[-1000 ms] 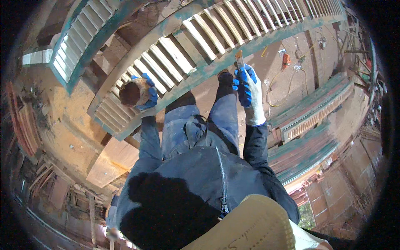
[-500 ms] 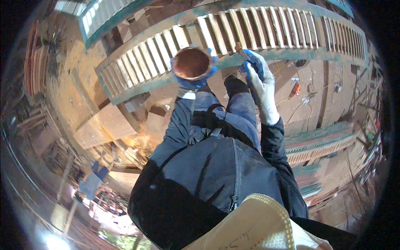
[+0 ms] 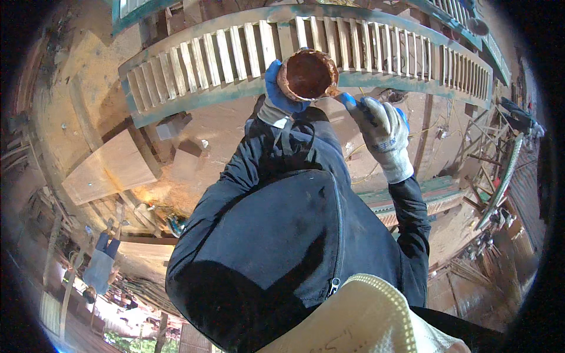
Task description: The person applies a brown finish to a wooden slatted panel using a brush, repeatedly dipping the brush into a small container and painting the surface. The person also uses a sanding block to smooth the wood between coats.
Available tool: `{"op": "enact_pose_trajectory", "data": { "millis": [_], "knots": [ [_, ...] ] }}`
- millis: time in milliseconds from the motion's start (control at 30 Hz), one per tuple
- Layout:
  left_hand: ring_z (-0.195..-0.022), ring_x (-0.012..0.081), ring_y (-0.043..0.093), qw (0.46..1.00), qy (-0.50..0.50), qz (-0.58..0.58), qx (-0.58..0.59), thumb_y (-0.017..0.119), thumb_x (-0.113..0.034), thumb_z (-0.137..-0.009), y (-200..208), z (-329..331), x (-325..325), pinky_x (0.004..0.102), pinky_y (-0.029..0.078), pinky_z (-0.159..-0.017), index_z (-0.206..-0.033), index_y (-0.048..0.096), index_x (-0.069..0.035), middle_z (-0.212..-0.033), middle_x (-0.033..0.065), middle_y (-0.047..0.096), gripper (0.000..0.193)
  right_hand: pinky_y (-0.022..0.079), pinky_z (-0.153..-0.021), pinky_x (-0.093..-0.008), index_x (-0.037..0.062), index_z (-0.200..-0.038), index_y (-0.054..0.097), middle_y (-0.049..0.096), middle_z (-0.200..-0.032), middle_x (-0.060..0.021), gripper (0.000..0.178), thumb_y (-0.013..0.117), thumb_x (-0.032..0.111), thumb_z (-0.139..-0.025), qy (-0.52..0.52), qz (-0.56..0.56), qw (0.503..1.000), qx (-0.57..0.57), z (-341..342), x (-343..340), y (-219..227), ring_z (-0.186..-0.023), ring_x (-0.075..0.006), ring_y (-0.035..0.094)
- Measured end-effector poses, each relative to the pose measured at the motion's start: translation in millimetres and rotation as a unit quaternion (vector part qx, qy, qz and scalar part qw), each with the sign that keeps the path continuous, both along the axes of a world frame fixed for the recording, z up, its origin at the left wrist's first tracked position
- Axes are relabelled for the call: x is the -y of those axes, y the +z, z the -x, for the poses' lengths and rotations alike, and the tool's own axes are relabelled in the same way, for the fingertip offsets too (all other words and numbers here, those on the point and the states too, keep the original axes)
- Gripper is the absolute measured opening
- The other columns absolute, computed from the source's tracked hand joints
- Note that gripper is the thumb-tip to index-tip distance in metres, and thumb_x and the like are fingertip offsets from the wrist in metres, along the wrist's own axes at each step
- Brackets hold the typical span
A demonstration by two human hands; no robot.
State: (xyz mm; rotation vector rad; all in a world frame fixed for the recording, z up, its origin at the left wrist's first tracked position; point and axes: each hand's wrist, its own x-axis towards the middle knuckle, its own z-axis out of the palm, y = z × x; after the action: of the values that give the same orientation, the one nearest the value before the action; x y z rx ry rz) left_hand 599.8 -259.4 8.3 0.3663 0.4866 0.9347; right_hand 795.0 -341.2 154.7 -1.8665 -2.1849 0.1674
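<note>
My left hand (image 3: pixel 275 97), in a blue-and-white glove, grips a round reddish-brown bowl (image 3: pixel 307 75) held up in front of my chest. My right hand (image 3: pixel 381 132), gloved the same way, has its fingers pinched right at the bowl's right rim; whatever it pinches is too small to make out. Both hands are above a long wooden slatted frame (image 3: pixel 229 53) with green-painted rails lying on the floor below. My dark jacket fills the lower middle of the view.
A wooden block or plank stack (image 3: pixel 112 167) lies to the left on the sawdust-strewn floor. More green-edged slatted frames (image 3: pixel 412 197) lie to the right and another at the far top right (image 3: pixel 488 41). Wooden scaffolding and lumber (image 3: pixel 494 153) crowd the right side.
My left hand has carried the bowl from the left toward the middle and up close to my right hand. The view has swung, so the slatted frame now lies across the top.
</note>
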Motion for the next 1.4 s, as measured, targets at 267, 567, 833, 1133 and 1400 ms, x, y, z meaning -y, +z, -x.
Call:
{"op": "enact_pose_trajectory", "data": {
  "millis": [267,567,833,1133,1400],
  "knots": [
    [-0.126,0.0471,0.044,0.997,0.002,0.078,-0.003,0.055,-0.07,-0.076,-81.7,106.7,-71.9,0.0654,0.039,-0.1,-0.141,0.041,-0.012,-0.14,0.0194,0.047,0.087,0.051,-0.072,-0.026,0.0083,-0.113,0.068,0.067,-0.098,-0.009,0.029,0.065,0.003,-0.085,-0.162,0.045,0.969,-0.183,38.0,-46.3,-43.3,-0.084,-0.0173,0.066],
    [-0.131,0.0449,0.038,0.917,-0.066,0.227,0.322,0.052,-0.064,-0.083,-151.8,219.2,-161.9,0.068,0.038,-0.099,-0.14,0.044,-0.021,-0.147,0.0185,0.036,0.072,0.044,-0.051,-0.023,0.0016,-0.099,0.063,0.062,-0.075,-0.0037,0.021,0.062,0.022,-0.093,-0.433,0.196,0.622,-0.622,101.0,-108.7,-182.8,-0.058,-0.0097,0.056],
    [-0.123,0.0366,0.048,0.901,-0.034,0.253,0.351,0.047,-0.041,-0.096,-154.2,227.3,-169.0,0.0545,0.05,-0.085,-0.128,0.059,-0.029,-0.144,0.0132,0.044,0.036,0.041,-0.044,-0.0212,0.0029,-0.095,0.061,0.061,-0.072,-0.0043,0.02,0.063,0.023,-0.093,-0.555,0.088,0.484,-0.671,133.8,-158.9,-228.1,-0.05,-0.0096,0.052],
    [-0.122,0.0463,0.046,0.881,-0.006,0.276,0.384,0.053,-0.042,-0.094,-149.9,223.3,-168.6,0.0626,0.049,-0.085,-0.128,0.057,-0.026,-0.142,0.0188,0.042,0.038,0.048,-0.047,-0.0237,-0.0012,-0.094,0.061,0.064,-0.073,-0.0088,0.019,0.065,0.017,-0.091,-0.578,-0.03,0.47,-0.666,145.0,-175.4,-244.0,-0.052,-0.0131,0.057],
    [-0.119,0.0368,0.051,0.874,-0.026,0.328,0.359,0.053,-0.041,-0.092,-146.0,226.0,-173.1,0.0561,0.05,-0.08,-0.122,0.063,-0.029,-0.136,0.0133,0.052,0.034,0.047,-0.045,-0.0236,0.0015,-0.091,0.062,0.065,-0.069,-0.0082,0.017,0.059,0.018,-0.094,-0.608,-0.015,0.554,-0.569,140.7,-179.3,-253.4,-0.05,-0.0114,0.058]
  ]
}}
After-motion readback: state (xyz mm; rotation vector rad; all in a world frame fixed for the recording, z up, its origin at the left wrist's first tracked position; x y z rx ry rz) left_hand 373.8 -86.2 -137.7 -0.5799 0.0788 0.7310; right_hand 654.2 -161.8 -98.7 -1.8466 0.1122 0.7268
